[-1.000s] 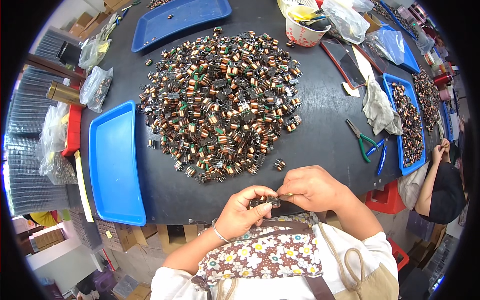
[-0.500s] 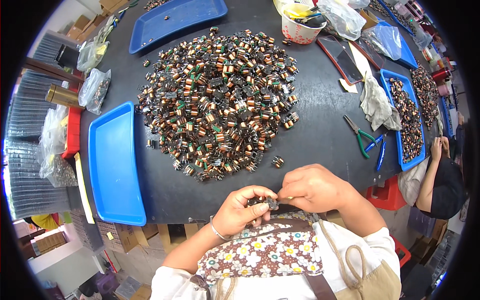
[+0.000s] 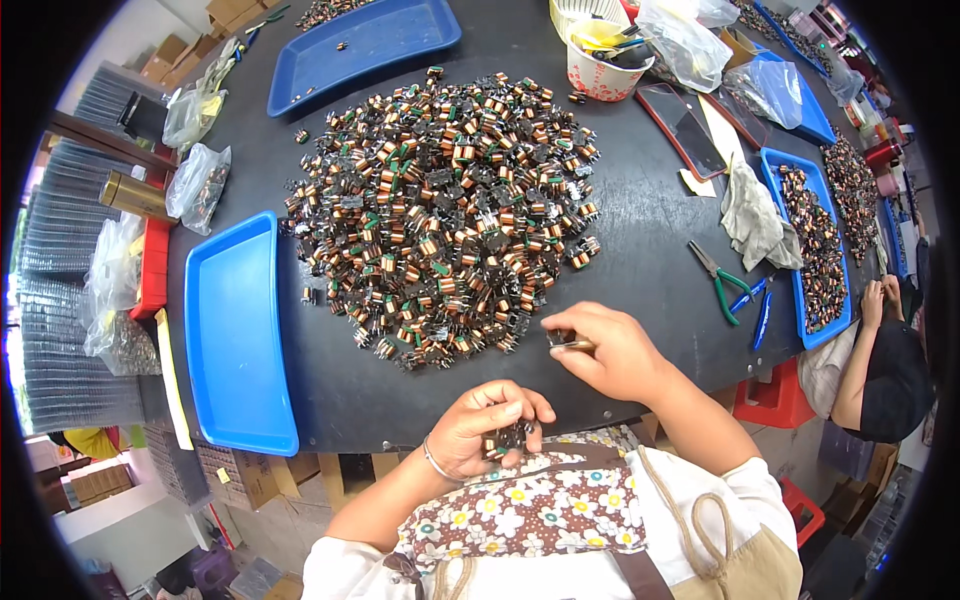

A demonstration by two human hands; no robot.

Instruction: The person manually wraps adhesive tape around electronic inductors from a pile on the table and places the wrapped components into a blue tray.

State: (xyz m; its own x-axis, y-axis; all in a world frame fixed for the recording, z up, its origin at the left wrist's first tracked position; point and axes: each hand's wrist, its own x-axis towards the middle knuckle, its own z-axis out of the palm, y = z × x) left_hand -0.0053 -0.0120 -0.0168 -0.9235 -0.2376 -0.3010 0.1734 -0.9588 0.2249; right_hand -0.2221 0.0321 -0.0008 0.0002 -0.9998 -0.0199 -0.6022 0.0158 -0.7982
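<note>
My left hand (image 3: 478, 430) is closed around a few small wire-wound coils (image 3: 508, 437) with dark bodies, held just above my apron at the table's near edge. My right hand (image 3: 612, 355) is bent over the tabletop, thumb and fingers closed on a single coil (image 3: 560, 338). A thin, light-coloured tip also shows between those fingers; what it belongs to is hidden. Beyond both hands rises a large pile of copper-wound coils (image 3: 440, 210) with black bases, metal pins and some green tape. My right fingertips are near the pile's front right edge, apart from it.
An empty blue tray (image 3: 238, 340) lies left of the pile, another blue tray (image 3: 365, 50) behind it. At right are green-handled pliers (image 3: 722, 285), a grey cloth (image 3: 755, 215), a phone (image 3: 682, 130) and a coil-filled blue tray (image 3: 843, 290). A co-worker's hands (image 3: 880, 295) show far right.
My right hand has left my left hand and moved forward to the lone coil in front of the pile, now in its fingers. My left hand has dropped slightly, still holding coils.
</note>
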